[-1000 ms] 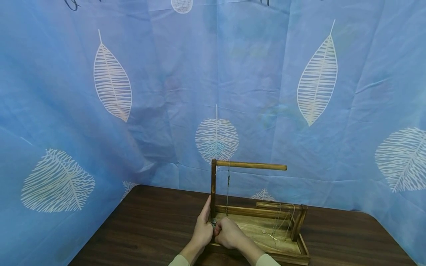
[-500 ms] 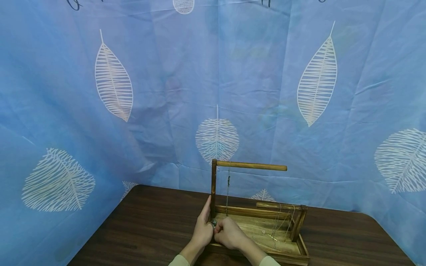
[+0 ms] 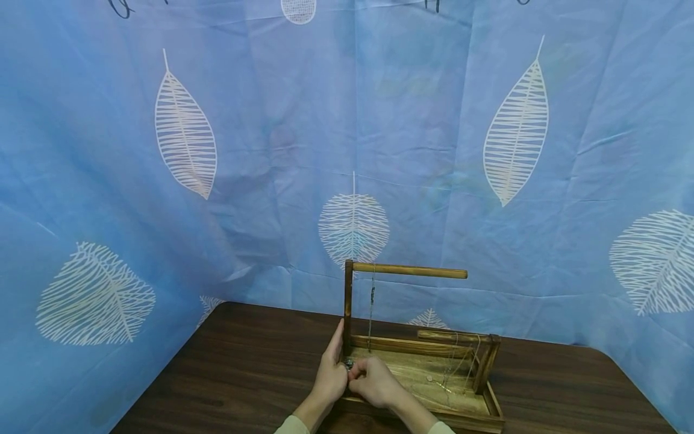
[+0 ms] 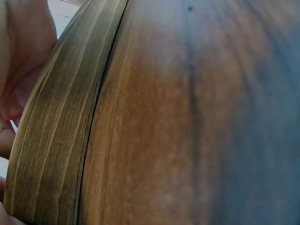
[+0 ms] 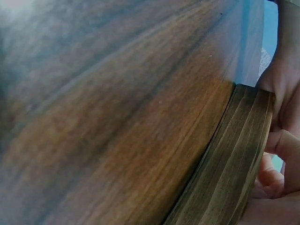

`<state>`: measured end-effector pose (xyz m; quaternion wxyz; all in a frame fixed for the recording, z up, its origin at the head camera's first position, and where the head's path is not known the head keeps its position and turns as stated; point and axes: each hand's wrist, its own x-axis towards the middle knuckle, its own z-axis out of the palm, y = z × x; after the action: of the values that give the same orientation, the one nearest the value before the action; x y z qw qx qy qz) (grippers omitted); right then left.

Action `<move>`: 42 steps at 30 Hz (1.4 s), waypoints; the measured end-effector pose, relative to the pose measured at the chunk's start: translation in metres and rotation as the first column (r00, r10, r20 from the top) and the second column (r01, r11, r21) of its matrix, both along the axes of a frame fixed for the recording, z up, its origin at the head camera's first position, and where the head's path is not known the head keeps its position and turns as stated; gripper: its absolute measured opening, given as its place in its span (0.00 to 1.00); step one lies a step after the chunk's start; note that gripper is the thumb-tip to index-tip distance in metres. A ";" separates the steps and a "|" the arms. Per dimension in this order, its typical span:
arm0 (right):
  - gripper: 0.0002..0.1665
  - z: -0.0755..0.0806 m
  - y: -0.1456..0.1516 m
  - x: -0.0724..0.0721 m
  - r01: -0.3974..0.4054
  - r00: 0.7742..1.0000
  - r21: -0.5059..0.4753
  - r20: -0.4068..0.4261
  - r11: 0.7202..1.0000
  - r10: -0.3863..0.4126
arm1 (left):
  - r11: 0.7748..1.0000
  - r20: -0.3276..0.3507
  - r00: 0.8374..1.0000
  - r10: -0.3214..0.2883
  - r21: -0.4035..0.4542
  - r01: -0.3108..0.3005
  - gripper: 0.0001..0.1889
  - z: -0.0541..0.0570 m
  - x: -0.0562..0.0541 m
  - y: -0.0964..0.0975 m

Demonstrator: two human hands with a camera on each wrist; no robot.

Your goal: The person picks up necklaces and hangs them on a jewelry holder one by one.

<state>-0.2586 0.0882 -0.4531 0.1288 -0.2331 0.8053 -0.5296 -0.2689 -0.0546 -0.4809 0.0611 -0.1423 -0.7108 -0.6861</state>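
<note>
My left hand [image 3: 329, 372] lies against the left end of a wooden jewellery stand [image 3: 428, 418], fingers pointing up along its tall post [image 3: 348, 301]. Beside it, my right hand [image 3: 373, 382] has curled fingers, their tips pinching at a small silvery thing [image 3: 349, 364] low by the post; its kind is too small to tell. Down from the upper bar [image 3: 409, 270] hangs a thin chain necklace [image 3: 372, 307]. In the left wrist view the tray's wooden side [image 4: 56, 136] hides most of the hand; the right wrist view shows bent fingers [image 5: 283, 145] behind the side wall.
More fine chains [image 3: 452, 367] hang from the low bar [image 3: 434, 334] at the stand's right end, and a small round pendant [image 3: 430, 378] lies in the tray. The dark wooden table [image 3: 244, 361] surrounds the stand. A blue leaf-patterned cloth [image 3: 423, 150] hangs behind.
The right fingertips have shifted slightly beside the silvery thing. Left hand, stand and chains stay in place.
</note>
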 end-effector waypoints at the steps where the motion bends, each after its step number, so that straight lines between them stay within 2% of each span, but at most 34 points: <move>1: 0.06 0.000 0.000 0.000 -0.005 1.000 -0.001 -0.005 1.000 0.005 | 1.000 0.000 1.000 0.002 0.000 -0.002 0.54 0.000 0.000 0.000; 9: 0.13 0.004 0.003 0.001 -0.039 0.999 0.022 0.024 0.999 0.038 | 1.000 -0.018 1.000 0.009 -0.017 -0.009 0.54 0.000 0.001 0.001; 13: 0.15 0.007 0.003 0.000 -0.042 0.996 0.021 0.075 0.999 0.040 | 1.000 -0.018 1.000 0.008 -0.025 -0.008 0.53 -0.001 0.001 0.000; 17: 0.17 0.013 0.003 0.004 -0.011 0.991 -0.001 0.132 1.000 0.011 | 1.000 -0.010 1.000 0.007 -0.030 -0.007 0.53 -0.001 0.001 0.000; 21: 0.16 0.016 0.004 0.007 0.041 0.989 -0.051 0.142 0.998 -0.034 | 0.999 -0.010 1.000 0.009 -0.037 -0.010 0.53 -0.001 0.000 -0.001; 29: 0.14 0.033 0.006 0.004 0.075 0.997 -0.143 0.045 0.987 -0.070 | 1.000 -0.024 1.000 0.020 -0.013 -0.021 0.54 -0.002 0.000 0.000; 38: 0.14 0.069 0.002 0.006 0.117 0.987 -0.159 -0.089 0.980 -0.132 | 0.999 -0.037 0.999 0.013 -0.047 -0.015 0.52 -0.002 0.000 0.000; 42: 0.13 0.083 0.001 0.006 0.150 0.979 -0.173 -0.108 0.974 -0.170 | 0.998 -0.041 0.999 0.010 -0.059 -0.013 0.51 -0.001 0.000 0.000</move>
<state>-0.2528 0.0893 -0.3698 0.0165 -0.2093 0.7817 -0.5872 -0.2691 -0.0545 -0.4819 0.0752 -0.1538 -0.7301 -0.6615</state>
